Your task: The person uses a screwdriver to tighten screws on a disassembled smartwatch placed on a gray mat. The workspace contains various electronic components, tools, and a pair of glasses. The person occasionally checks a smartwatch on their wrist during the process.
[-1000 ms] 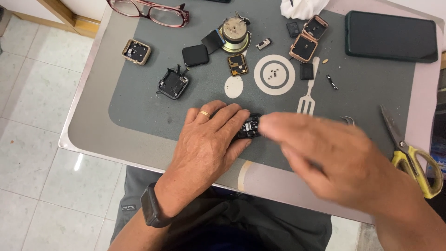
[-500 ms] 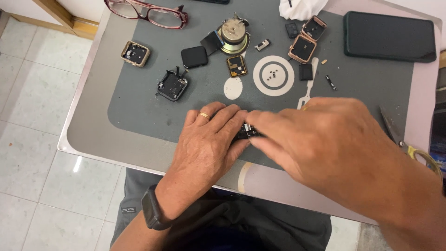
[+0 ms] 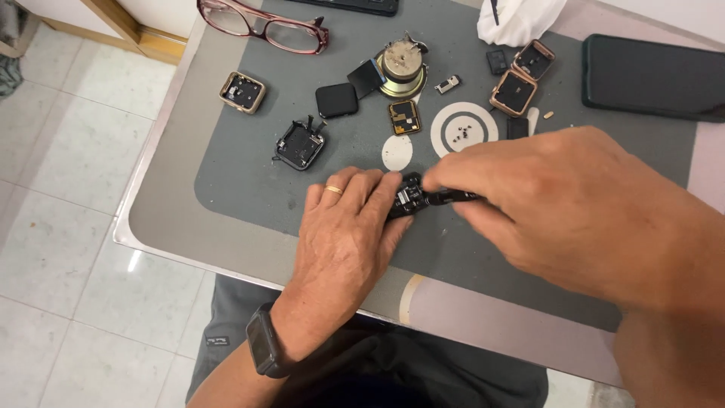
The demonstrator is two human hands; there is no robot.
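- Grey work mat (image 3: 249, 174) on a pale table, white tiled floor off to the left, camera looking straight down.
- Left hand (image 3: 343, 234) lies flat on the mat, ring on one finger, fingertips pinning a small black watch module (image 3: 408, 198) down near the middle of the mat.
- Right hand (image 3: 574, 204) is curled tight round a thin black tool (image 3: 453, 198), its tip touching the module.
- Closest thing to a container: a white round dish (image 3: 464, 129) just above the hands, with a few tiny dark screws sitting in its centre.
- Next up are the open watch cases: a black one (image 3: 300, 144) with its insides showing, a gold-toned one (image 3: 242, 91) further left, and two copper-coloured ones (image 3: 521, 79) near the top right.
- Small white oval sticker (image 3: 396, 152) lies just above the left fingers.
- Black square screen (image 3: 336, 99) and a gold-edged circuit board (image 3: 405, 117) sit beside a round brass part (image 3: 401, 66).
- Red-framed glasses (image 3: 264, 28) at the top, dark phone (image 3: 653, 77) far right, no readable labels anywhere.
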